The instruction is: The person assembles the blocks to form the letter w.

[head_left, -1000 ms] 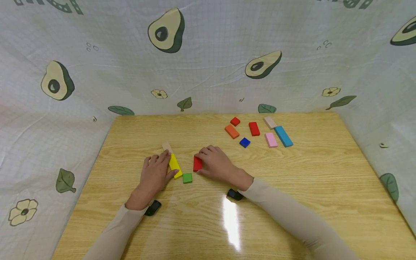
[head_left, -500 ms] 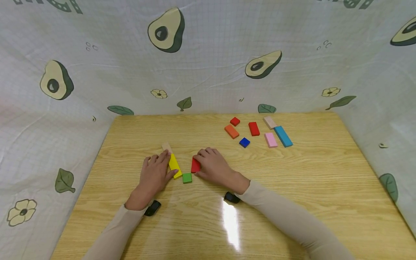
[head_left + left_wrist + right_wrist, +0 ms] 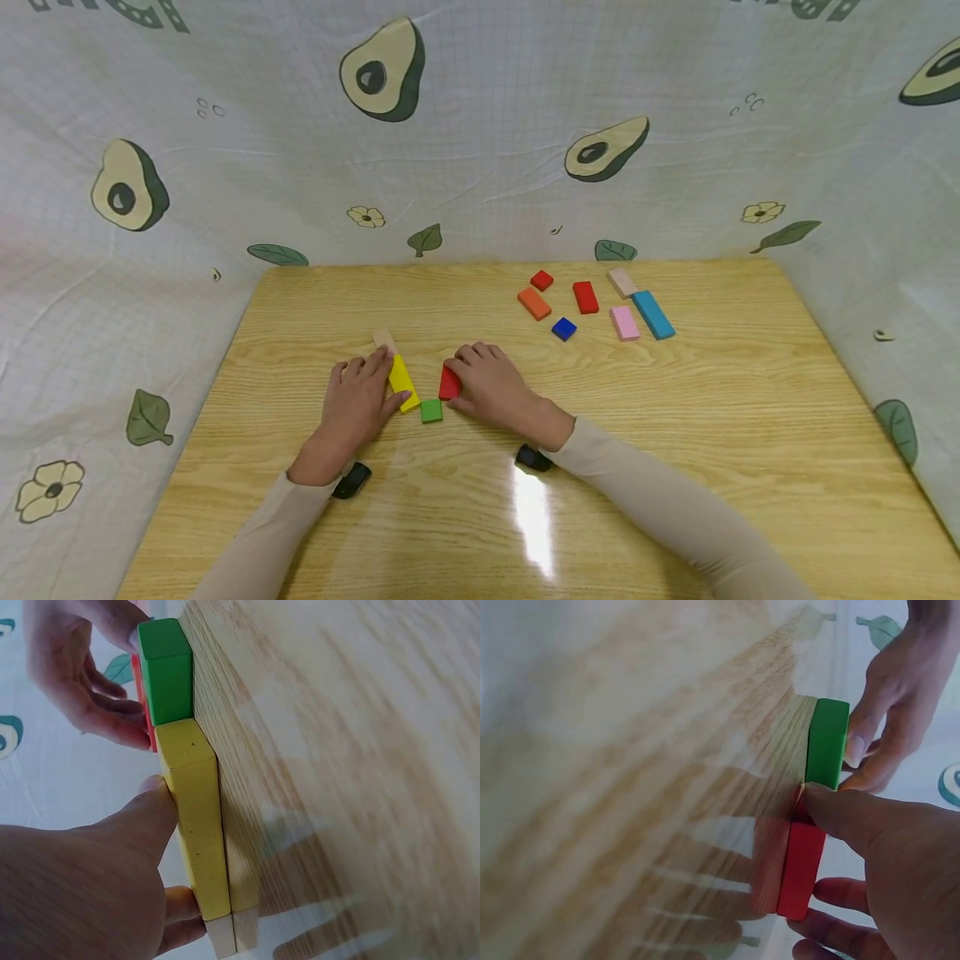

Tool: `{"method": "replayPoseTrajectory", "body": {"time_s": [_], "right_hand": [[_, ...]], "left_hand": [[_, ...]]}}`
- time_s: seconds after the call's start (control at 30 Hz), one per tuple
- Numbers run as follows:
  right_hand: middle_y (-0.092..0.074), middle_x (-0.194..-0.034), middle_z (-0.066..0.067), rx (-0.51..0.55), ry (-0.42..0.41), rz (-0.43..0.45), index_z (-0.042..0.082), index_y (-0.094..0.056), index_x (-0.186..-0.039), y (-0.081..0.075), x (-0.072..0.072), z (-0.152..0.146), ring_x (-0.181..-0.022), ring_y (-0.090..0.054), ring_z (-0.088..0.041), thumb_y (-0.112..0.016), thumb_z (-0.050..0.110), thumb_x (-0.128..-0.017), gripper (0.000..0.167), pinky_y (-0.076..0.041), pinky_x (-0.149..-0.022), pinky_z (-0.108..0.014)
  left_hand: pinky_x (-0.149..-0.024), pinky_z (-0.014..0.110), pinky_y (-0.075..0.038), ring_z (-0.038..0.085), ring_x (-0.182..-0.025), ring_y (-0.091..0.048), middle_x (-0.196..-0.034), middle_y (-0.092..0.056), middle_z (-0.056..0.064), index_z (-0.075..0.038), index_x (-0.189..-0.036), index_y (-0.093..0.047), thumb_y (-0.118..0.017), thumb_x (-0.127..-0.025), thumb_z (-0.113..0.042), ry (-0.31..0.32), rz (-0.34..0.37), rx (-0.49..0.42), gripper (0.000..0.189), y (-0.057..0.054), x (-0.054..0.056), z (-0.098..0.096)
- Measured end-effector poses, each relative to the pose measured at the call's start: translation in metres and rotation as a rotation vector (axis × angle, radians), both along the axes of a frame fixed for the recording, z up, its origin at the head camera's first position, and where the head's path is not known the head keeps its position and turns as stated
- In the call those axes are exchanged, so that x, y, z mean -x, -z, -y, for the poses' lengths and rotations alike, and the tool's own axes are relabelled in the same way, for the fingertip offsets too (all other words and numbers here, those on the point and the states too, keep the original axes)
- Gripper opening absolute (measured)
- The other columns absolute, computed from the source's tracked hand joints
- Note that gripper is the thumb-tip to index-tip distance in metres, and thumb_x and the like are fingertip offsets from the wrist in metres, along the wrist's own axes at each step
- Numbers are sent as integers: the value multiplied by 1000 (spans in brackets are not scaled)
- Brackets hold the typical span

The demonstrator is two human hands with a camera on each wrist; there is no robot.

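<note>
In the head view, my left hand (image 3: 358, 398) holds a long yellow block (image 3: 402, 383), its thumb at the near end and its fingertips by the far end. A natural wood block (image 3: 385, 340) continues the line beyond those fingertips. A small green block (image 3: 431, 411) sits against the yellow block's near end, as the left wrist view also shows. My right hand (image 3: 491, 385) grips a red block (image 3: 802, 866) between thumb and fingers, partly covering it. The red block's near end stands at the green block's far right corner; whether they touch I cannot tell.
Farther back on the wooden table (image 3: 637, 517) lie a small red block (image 3: 542, 280), an orange one (image 3: 534, 303), another red one (image 3: 586, 297), a blue square (image 3: 564, 329), a pink block (image 3: 624, 323), a pale one (image 3: 621, 282) and a long blue one (image 3: 653, 314). A patterned cloth (image 3: 480, 167) hangs behind.
My right hand has slid the red block slightly left and nearer, close to the green block, tilting it a little. The left hand and the yellow block have stayed put.
</note>
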State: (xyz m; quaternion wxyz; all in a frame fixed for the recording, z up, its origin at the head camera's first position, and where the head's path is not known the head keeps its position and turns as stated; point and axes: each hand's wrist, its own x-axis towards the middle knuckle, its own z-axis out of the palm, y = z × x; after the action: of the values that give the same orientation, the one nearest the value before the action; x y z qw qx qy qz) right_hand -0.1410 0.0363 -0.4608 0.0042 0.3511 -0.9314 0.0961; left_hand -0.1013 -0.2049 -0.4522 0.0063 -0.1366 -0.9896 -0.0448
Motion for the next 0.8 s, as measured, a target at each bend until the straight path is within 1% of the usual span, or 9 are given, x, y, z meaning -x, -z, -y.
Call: {"method": "replayPoseTrajectory", "body": {"time_s": [0.17,0.3,0.4,0.57,0.7,0.8], "right_hand": [[-64,-135,-9,25,11,19,9,-67,-139,-2,-2,-2,-126,-57,-29,-81,45,-94,59,-45,-113,-45],[-62,-139,-11,65,32,29,8,-65,-141,-8,-3,-9,-131,-55,-31,-81,41,-94,60,-44,-114,-47],[-60,-144,-12,99,56,42,6,-63,-144,-13,-1,-18,-135,-53,-33,-81,38,-96,61,-42,-116,-49],[-57,-148,-16,161,126,63,5,-61,-147,-14,10,-37,-137,-51,-37,-80,33,-97,60,-42,-115,-54],[-56,-150,-18,185,205,70,4,-59,-148,-14,22,-53,-138,-50,-40,-79,32,-98,61,-43,-114,-57],[-54,-152,-20,205,263,73,3,-57,-150,-13,30,-65,-140,-48,-42,-79,31,-98,63,-41,-115,-59]], "left_hand": [[-114,62,-37,43,-133,-52,-157,-52,19,1,-153,-54,-72,-101,-42,2,0,8,70,1,0,0],[-113,62,-37,43,-132,-52,-156,-52,19,1,-153,-54,-72,-101,-42,-1,3,7,70,0,0,0],[-112,62,-37,43,-131,-53,-156,-53,20,2,-153,-54,-73,-101,-41,1,-2,2,70,0,0,0],[-112,63,-37,43,-131,-53,-156,-53,20,2,-153,-53,-73,-101,-41,3,-9,-6,70,0,0,1],[-113,63,-37,44,-132,-52,-157,-52,20,2,-153,-52,-72,-101,-41,2,-2,-9,71,1,0,1],[-113,63,-36,44,-132,-52,-157,-52,21,3,-153,-52,-72,-101,-40,3,1,-13,71,1,0,1]]}}
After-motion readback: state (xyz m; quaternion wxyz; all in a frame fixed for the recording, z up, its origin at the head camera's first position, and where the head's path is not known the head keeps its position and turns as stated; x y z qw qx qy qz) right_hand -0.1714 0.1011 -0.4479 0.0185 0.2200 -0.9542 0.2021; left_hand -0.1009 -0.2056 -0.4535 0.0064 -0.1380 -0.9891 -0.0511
